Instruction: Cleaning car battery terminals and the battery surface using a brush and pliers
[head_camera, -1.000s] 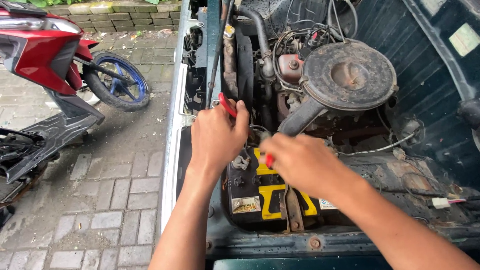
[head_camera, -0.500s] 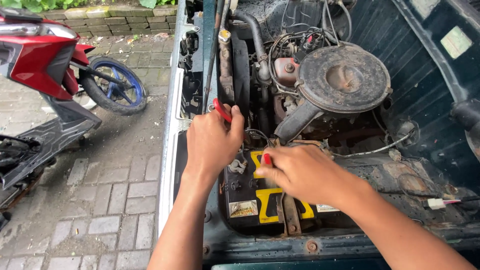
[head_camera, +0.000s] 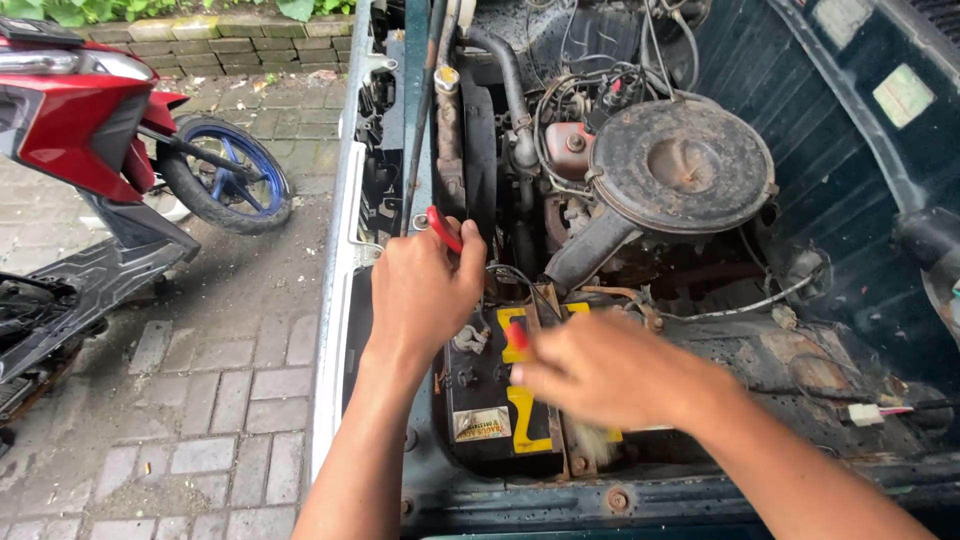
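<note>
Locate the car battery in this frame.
In the head view, the black and yellow battery sits low centre, under both hands, just below the round air cleaner.

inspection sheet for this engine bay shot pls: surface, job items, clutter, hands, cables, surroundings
Surface: engine bay floor, rusty and dirty.
Job's things: black and yellow battery at the front; red-handled tool.
Clutter: nothing seen loose.
Hands: left hand grips the red-handled tool above the battery; right hand blurred over the battery top, something red at its fingertips, unclear what.
Cables: tangled wires behind the round air cleaner; white plug lying loose at right.
Surroundings: red scooter on brick paving.
</note>
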